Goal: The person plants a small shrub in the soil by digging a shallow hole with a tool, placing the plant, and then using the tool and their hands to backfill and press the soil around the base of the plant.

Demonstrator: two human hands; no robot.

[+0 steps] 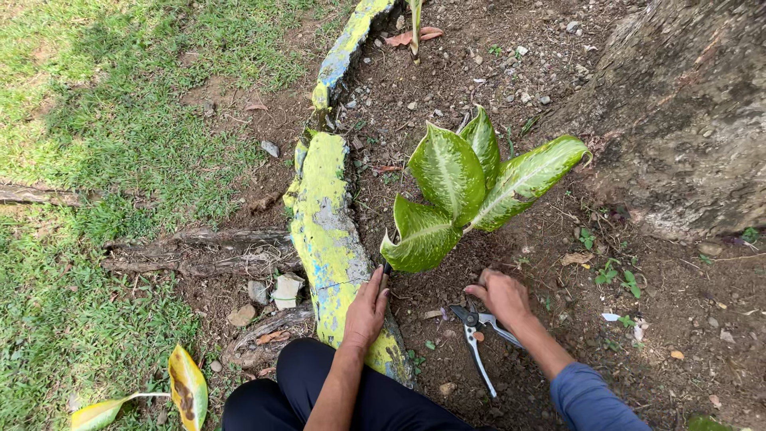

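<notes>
Left hand clenched on dark tool at plant; right hand released, pruners lying unused; digging unfinished.

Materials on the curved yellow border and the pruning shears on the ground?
Curved yellow border: apparently concrete or stone, with worn paint flaking to grey patches. Pruning shears: blades and handles look like bare grey metal, slightly shiny; any grip coating is too small to tell.

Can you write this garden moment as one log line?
left hand: resting on yellow-painted curb | right hand: on soil by variegated plant | pruning shears: lying on soil
</notes>
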